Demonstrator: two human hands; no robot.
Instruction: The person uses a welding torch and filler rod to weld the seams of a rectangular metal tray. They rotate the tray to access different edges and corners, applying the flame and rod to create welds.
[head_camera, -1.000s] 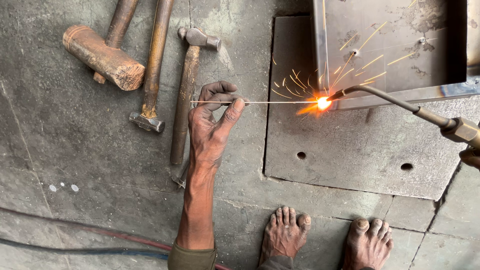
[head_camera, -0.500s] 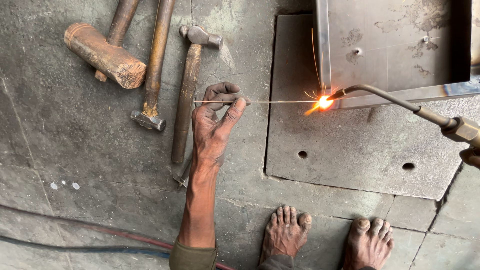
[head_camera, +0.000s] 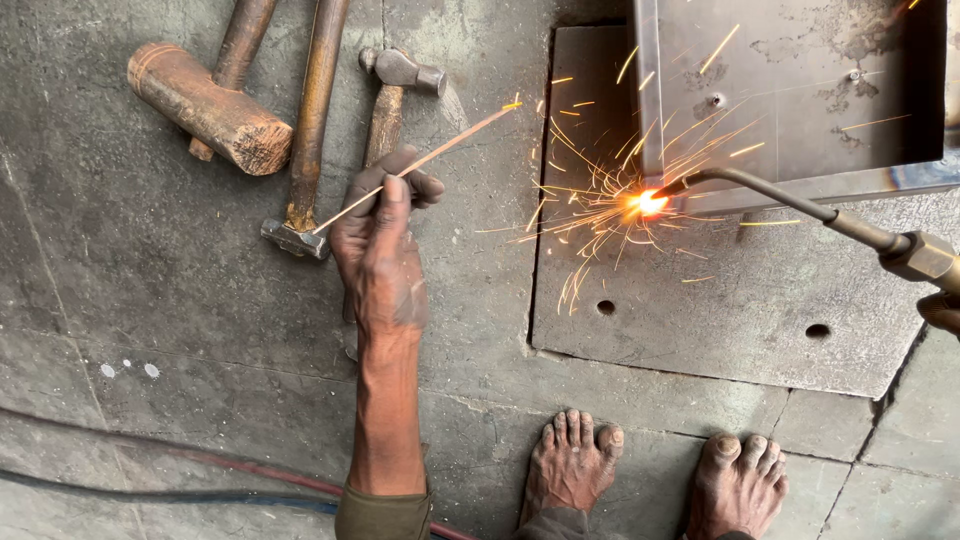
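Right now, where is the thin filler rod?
In the head view, the filler rod is pinched in the left hand, left of the sparking torch tip, angled up over the hammers.

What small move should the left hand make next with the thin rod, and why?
Probably swing the rod tip back right and down to the flame. The left hand holds it tilted away, its tip apart from the sparking seam, where the torch burns at the metal box edge.

Your left hand (head_camera: 383, 245) pinches a thin rod (head_camera: 415, 165), tilted up to the right, its tip glowing well apart from the flame. Your right hand (head_camera: 943, 312), at the frame's edge, grips the torch (head_camera: 800, 205), whose tip throws sparks at the box (head_camera: 790, 90) standing on the plate (head_camera: 700, 310). Three hammers (head_camera: 205, 105) lie on the floor beside your left hand.
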